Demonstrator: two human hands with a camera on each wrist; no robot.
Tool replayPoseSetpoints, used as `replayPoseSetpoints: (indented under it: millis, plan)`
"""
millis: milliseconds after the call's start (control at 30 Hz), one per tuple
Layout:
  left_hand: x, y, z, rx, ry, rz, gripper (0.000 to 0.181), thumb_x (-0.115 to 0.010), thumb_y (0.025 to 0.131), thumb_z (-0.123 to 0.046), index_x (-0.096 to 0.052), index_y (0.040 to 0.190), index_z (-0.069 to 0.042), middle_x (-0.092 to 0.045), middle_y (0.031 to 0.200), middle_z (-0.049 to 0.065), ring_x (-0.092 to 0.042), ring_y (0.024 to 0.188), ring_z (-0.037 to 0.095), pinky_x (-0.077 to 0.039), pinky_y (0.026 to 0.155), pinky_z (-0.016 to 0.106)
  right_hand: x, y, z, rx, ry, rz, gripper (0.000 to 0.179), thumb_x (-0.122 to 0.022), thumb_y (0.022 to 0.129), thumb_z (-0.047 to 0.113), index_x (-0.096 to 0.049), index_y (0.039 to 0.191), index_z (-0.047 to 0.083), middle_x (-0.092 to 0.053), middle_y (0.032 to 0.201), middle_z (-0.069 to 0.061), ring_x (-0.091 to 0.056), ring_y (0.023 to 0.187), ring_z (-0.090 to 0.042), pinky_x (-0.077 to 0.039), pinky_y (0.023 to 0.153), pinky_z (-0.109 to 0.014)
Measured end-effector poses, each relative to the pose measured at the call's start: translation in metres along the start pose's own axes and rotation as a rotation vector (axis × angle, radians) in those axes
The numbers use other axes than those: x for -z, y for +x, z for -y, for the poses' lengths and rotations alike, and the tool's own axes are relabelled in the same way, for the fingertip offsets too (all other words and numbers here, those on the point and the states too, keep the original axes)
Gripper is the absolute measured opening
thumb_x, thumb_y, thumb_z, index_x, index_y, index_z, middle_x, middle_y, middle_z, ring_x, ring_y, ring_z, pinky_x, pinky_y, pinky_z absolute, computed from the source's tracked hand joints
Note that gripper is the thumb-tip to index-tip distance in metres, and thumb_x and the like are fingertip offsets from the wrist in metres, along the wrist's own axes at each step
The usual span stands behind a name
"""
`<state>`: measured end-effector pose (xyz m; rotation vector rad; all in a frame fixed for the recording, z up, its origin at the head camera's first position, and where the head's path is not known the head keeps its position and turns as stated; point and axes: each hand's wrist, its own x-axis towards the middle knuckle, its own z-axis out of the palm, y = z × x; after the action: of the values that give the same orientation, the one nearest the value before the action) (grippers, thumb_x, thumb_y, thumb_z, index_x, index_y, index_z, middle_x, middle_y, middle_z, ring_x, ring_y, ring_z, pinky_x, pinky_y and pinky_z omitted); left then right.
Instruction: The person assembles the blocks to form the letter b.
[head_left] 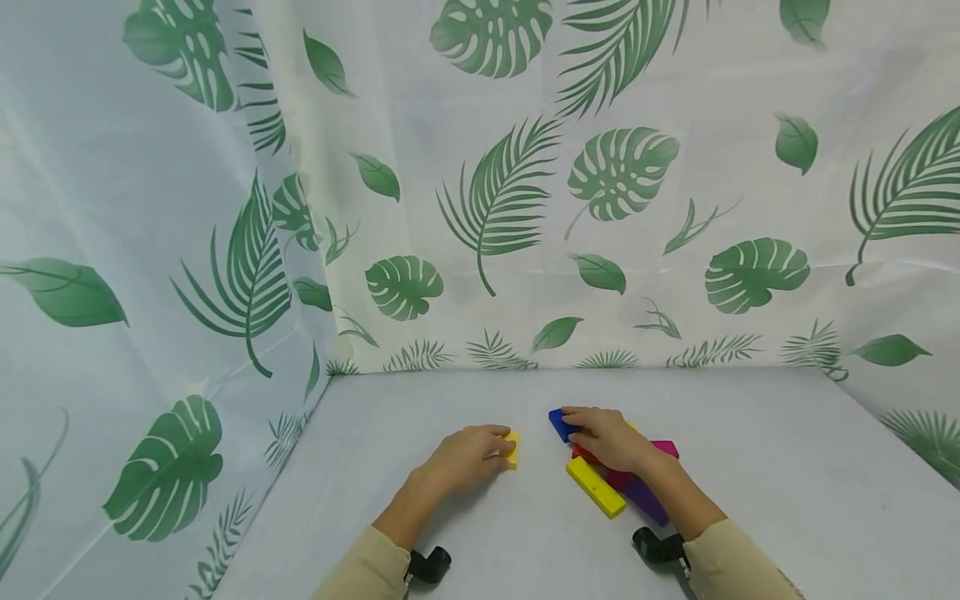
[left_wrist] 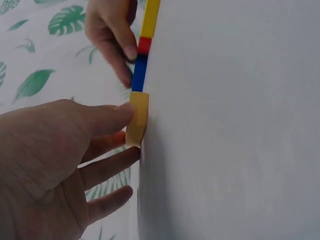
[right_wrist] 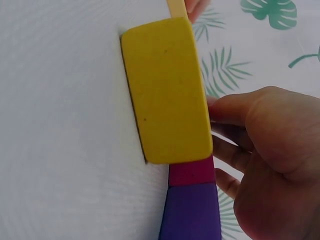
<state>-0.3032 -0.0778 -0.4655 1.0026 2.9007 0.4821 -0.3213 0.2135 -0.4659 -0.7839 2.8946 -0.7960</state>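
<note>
In the head view my left hand (head_left: 467,457) pinches a small light yellow block (head_left: 512,450) between thumb and forefinger. Its other fingers spread loosely below the block (left_wrist: 137,120) in the left wrist view. To the right, my right hand (head_left: 609,437) holds a blue block (head_left: 558,423) by its upper end with thumb and fingers. Beneath that hand lies a cluster: a red block (head_left: 585,455), a yellow bar (head_left: 596,487), a purple block (head_left: 647,500) and a magenta block (head_left: 666,448). My palm and forearm hide part of the cluster.
The blocks lie on a white tabletop (head_left: 517,542). Behind it and at the sides hang white sheets (head_left: 525,325) with green leaf prints. Black wrist devices (head_left: 431,565) sit by both cuffs.
</note>
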Motion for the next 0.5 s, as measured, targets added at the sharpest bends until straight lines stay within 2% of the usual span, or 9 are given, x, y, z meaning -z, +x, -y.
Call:
replayPoseSetpoints:
  millis: [200,300,500]
  plan:
    - [0.003,-0.012,0.017,-0.008,0.000,-0.003,0.028,-0.067,0.103,-0.024,-0.075,0.129,-0.018,-0.062,0.149,0.003,-0.059,0.138,0.023,-0.049,0.113,0.040,0.000,0.003,0.001,-0.040,0.038,0.004,0.039,-0.066,0.102,0.015,-0.065,0.139,0.002,-0.058,0.151,-0.016,-0.049,0.143,-0.045,-0.041,0.114,-0.062]
    - [0.005,-0.019,0.023,0.008,-0.022,-0.003,0.031,-0.067,0.103,-0.025,-0.074,0.131,-0.017,-0.061,0.150,0.003,-0.058,0.139,0.024,-0.048,0.113,0.043,0.000,0.007,0.003,-0.051,0.039,0.001,0.037,-0.068,0.101,0.013,-0.068,0.136,0.002,-0.060,0.149,-0.016,-0.051,0.142,-0.044,-0.043,0.113,-0.061]
    - [0.009,-0.028,0.032,-0.001,-0.056,-0.021,0.034,-0.068,0.102,-0.026,-0.073,0.134,-0.016,-0.059,0.151,0.007,-0.057,0.139,0.028,-0.048,0.113,0.047,-0.001,0.013,0.011,-0.065,0.011,-0.036,0.033,-0.072,0.098,0.010,-0.072,0.129,-0.001,-0.067,0.140,-0.018,-0.066,0.124,-0.038,-0.054,0.104,-0.054]
